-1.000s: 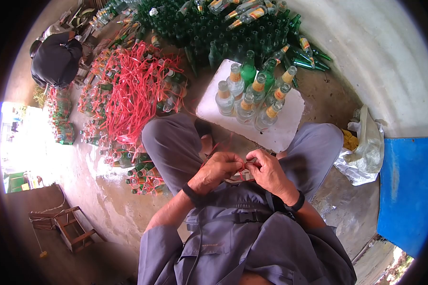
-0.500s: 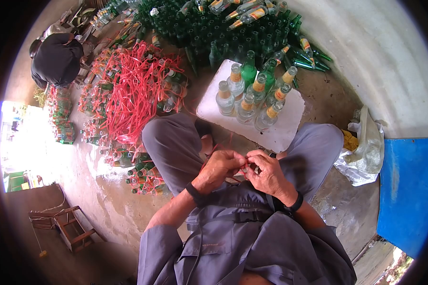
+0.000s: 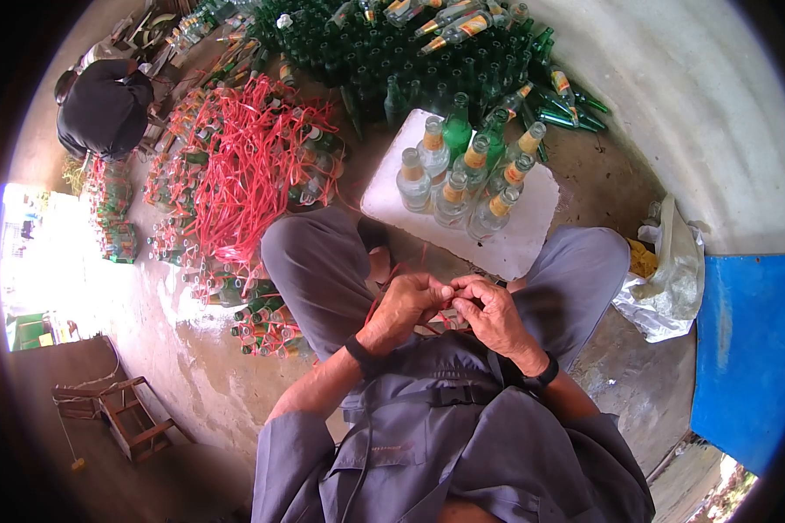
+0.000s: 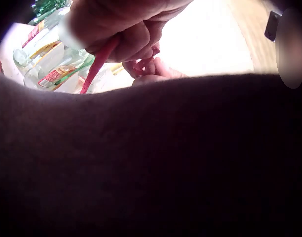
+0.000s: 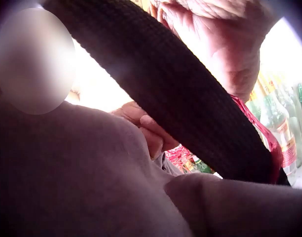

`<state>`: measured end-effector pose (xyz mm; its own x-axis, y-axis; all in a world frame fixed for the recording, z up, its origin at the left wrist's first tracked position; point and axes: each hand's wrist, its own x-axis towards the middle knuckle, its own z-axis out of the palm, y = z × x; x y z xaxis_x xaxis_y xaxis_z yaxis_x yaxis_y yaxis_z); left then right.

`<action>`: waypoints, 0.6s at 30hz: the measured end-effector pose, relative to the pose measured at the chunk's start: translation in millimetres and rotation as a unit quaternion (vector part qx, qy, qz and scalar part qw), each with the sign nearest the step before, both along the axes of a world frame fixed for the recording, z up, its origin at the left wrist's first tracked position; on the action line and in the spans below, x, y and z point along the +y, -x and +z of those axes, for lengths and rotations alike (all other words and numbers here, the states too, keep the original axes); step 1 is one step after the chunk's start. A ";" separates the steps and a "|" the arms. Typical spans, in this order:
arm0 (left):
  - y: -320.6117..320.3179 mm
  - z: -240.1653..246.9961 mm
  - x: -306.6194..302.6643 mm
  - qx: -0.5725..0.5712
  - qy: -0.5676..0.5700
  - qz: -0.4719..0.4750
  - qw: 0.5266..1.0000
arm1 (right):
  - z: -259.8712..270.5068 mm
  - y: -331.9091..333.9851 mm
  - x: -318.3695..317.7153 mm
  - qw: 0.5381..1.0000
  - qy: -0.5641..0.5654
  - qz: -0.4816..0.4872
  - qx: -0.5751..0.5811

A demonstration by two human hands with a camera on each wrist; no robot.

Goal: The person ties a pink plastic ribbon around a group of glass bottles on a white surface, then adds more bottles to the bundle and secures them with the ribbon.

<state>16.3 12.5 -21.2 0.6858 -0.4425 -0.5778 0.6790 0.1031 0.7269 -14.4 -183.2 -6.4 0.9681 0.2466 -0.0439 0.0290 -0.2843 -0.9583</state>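
Note:
Over the lap, my left hand [image 3: 407, 307] and right hand [image 3: 494, 321] meet with thumbs and fingertips pinched together. A red plastic strip [image 4: 97, 65] comes out from under the curled fingers of the left hand in the left wrist view. At the right hand, a length of the red strip [image 5: 262, 127] runs down past the palm in the right wrist view. The fingers hide the part of the strip between the two hands. Beyond the knees, several clear and green glass bottles [image 3: 450, 202] stand grouped on a white board [image 3: 523, 225].
A heap of red strips [image 3: 244, 166] lies over bundled bottles at the left. Many green bottles [image 3: 349, 65] crowd the back. A plastic sack [image 3: 676, 270] and a blue panel [image 3: 746, 349] are on the right. Another person [image 3: 105, 109] bends over at the far left.
The fingertips of both hands have drawn closer together, and the red strip seen between them earlier is now covered. The bottles on the board have not moved.

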 end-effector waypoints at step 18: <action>-1.3 -1.6 -6.5 -0.009 -0.004 0.076 0.997 | 11.7 -4.1 -0.9 0.997 -0.036 0.053 -0.049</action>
